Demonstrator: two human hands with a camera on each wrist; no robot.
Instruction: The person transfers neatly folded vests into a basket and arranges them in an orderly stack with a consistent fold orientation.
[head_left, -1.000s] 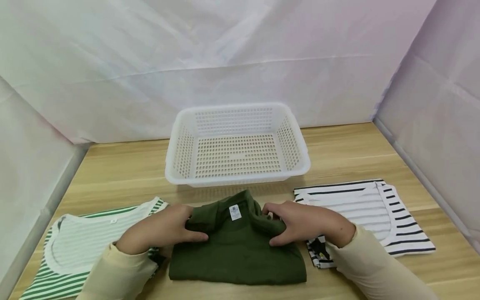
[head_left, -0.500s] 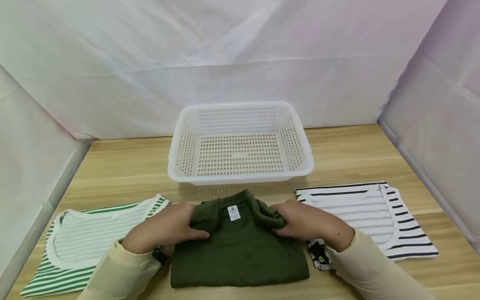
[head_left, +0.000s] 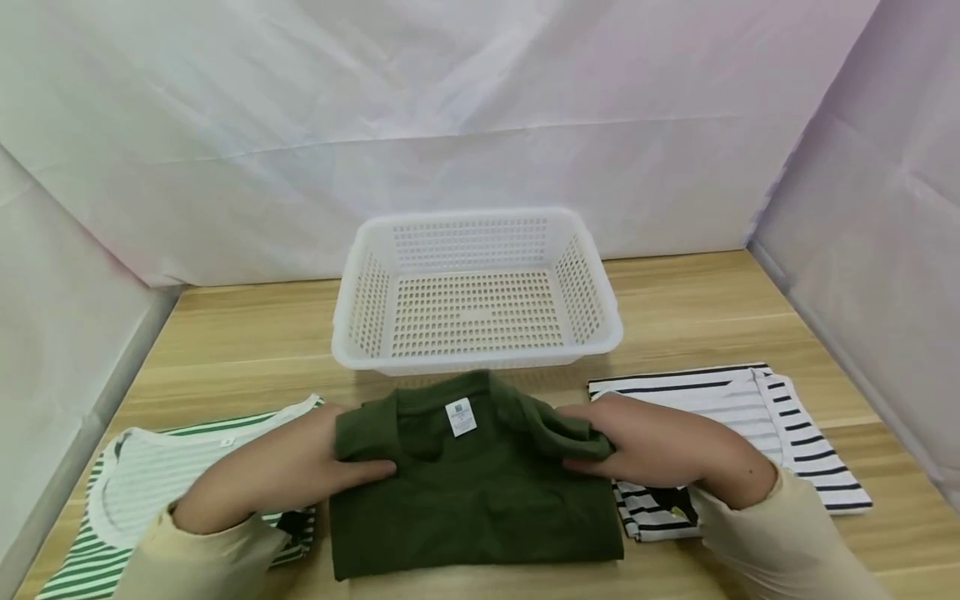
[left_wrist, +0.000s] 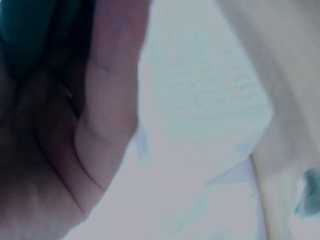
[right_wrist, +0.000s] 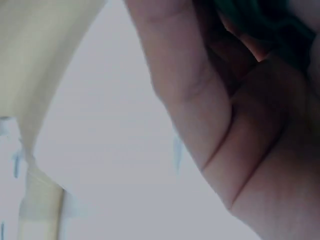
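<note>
Both the left hand (head_left: pixel 296 467) and right hand (head_left: pixel 648 442) curl their fingers round opposite upper corners of the dark green shirt (head_left: pixel 476 517), between the green-striped shirt (head_left: pixel 172 471) and black-striped shirt (head_left: pixel 765 421), before the white basket (head_left: pixel 476 360). Uneven pulling could loosen its folds.

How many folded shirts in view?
3: green-striped white shirt at left; dark green shirt, held by left hand and right hand; black-striped white shirt at right. Others may be hidden beneath.

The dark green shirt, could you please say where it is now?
In the head view, the dark green shirt is at lower centre, held by the left hand and right hand, in front of the white basket.
</note>
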